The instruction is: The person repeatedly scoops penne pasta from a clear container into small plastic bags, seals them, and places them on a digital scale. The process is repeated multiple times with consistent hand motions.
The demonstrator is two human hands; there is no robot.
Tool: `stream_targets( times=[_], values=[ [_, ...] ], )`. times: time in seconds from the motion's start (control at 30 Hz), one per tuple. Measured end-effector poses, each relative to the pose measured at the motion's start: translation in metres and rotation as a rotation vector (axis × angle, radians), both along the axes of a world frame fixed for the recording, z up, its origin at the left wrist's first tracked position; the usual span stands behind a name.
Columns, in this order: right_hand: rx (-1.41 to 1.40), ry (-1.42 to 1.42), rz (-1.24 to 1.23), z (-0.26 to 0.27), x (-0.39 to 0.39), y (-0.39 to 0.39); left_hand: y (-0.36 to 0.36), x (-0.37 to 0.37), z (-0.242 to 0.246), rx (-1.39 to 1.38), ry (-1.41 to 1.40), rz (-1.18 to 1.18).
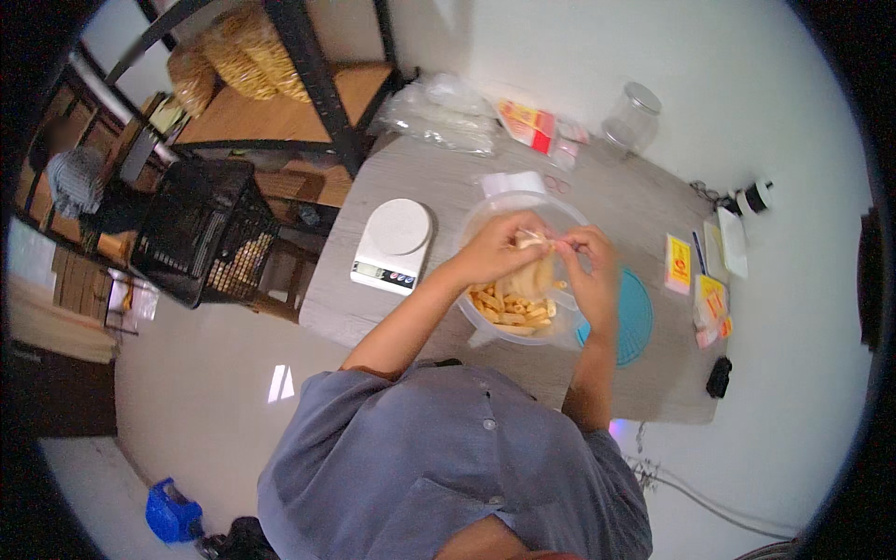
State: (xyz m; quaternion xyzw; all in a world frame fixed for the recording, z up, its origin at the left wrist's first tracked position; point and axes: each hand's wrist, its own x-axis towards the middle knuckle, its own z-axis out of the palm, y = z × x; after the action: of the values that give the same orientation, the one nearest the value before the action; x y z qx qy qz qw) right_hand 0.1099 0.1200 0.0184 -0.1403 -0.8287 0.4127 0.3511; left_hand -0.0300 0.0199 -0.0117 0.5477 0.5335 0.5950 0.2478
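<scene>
Above a round translucent plastic tub (472, 315), my left hand (500, 245) grips the gathered top of a small clear plastic bag (528, 278). The fingertips of my right hand (589, 262) pinch the bag's mouth close beside it. The bag hangs down into the tub and looks filled with pale contents, too blurred to tell exactly. Below it, stick-shaped yellow snacks (514, 311) lie in the bottom of the tub. A turquoise round plastic lid (633, 322) rests on the table beneath my right forearm.
A white digital kitchen scale (397, 234) stands left on the grey table (332, 280). Plastic bags (441, 115), printed packets (528, 126) and a clear jar (632, 115) line the back. More packets (677, 262) lie right. Left are a black crate (203, 231), a shelf (259, 122) and another person (77, 182).
</scene>
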Motion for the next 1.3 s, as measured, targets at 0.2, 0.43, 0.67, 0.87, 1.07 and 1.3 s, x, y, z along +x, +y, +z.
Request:
stream_targets(
  times=[0.2, 0.43, 0.67, 0.87, 1.07, 1.3],
  values=[
    [0.239, -0.028, -0.13, -0.005, -0.007, -0.004, 0.003, 0.001, -0.005, 0.047, -0.013, 0.032],
    [0.303, 0.105, -0.236, -0.022, -0.015, -0.009, 0.001, 0.001, -0.005, 0.042, 0.057, 0.122],
    [0.193, 0.022, -0.151, -0.024, -0.01, -0.003, 0.002, 0.001, -0.003, 0.064, -0.019, 0.082],
    [-0.122, 0.115, -0.125, -0.037, -0.009, 0.002, 0.0, 0.002, -0.003, 0.023, -0.085, 0.103],
    [-0.289, 0.209, -0.024, -0.042, -0.003, 0.01, -0.001, 0.002, -0.003, 0.027, -0.084, 0.059],
    [-0.27, 0.164, -0.014, -0.046, 0.001, 0.017, -0.005, 0.004, 0.004, -0.022, 0.011, 0.059]
  ],
)
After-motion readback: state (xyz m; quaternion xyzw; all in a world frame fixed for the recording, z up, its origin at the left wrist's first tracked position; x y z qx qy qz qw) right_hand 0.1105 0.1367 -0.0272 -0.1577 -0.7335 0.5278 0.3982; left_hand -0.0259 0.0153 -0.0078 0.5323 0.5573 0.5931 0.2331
